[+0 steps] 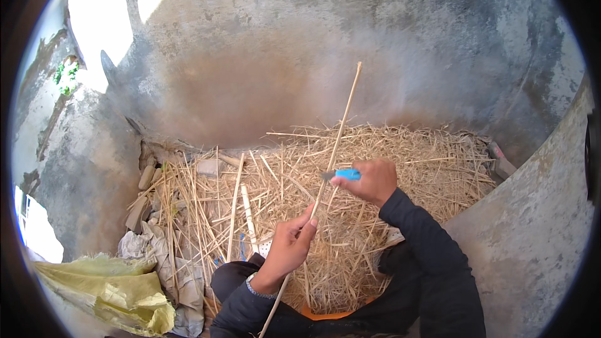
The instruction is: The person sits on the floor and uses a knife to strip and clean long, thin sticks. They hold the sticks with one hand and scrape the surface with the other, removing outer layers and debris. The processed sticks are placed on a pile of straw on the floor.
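My left hand is closed around a long, thin, pale stick, which slants from low in front of me up toward the far wall. My right hand grips a utility knife by its blue handle. The knife's dark blade meets the stick a little above my left hand, lying across it. Past the blade, the stick's far end stands free. My right fingers hide part of the handle.
Straw-like shavings cover the floor ahead and between my legs. Several long strips lie at the left, near bricks and a yellow-green sack. A stained concrete wall rises behind; another wall curves along my right.
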The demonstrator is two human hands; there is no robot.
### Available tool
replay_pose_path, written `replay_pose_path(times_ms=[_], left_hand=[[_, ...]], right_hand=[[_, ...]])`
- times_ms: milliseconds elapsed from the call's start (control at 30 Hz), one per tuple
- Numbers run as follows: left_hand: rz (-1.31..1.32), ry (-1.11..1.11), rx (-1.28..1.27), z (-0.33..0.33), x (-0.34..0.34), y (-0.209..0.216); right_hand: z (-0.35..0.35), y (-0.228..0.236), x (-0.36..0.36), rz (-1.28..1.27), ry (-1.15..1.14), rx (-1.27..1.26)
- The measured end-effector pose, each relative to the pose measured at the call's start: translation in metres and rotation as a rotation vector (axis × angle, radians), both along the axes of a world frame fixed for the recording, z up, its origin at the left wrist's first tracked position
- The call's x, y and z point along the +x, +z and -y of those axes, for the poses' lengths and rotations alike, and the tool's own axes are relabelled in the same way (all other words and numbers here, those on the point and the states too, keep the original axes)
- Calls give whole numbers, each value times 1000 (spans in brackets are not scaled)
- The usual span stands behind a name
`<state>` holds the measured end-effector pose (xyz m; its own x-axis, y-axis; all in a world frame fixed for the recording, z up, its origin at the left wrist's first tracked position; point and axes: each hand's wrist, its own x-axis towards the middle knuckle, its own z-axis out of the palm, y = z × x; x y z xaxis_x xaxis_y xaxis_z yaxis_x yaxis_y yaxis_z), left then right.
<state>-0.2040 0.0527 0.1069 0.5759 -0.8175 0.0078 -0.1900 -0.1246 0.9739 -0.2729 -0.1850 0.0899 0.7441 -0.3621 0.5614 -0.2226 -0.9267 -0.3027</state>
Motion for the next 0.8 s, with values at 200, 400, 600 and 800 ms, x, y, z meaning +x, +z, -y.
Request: replay_pose_path(times_ms=[200,400,600,800], left_hand=[[8,-45,24,-3,8,-10],[-21,-47,73,-4,7,-3],[27,-53,150,-16,9,2],[19,-33,151,-24,6,-3]], right_hand=[[-22,-5,2,26,190,-80],[8,-10,9,-23,58,-52],[10,-8,18,-49,-41,8],[-18,-11,11,-76,92,-26]])
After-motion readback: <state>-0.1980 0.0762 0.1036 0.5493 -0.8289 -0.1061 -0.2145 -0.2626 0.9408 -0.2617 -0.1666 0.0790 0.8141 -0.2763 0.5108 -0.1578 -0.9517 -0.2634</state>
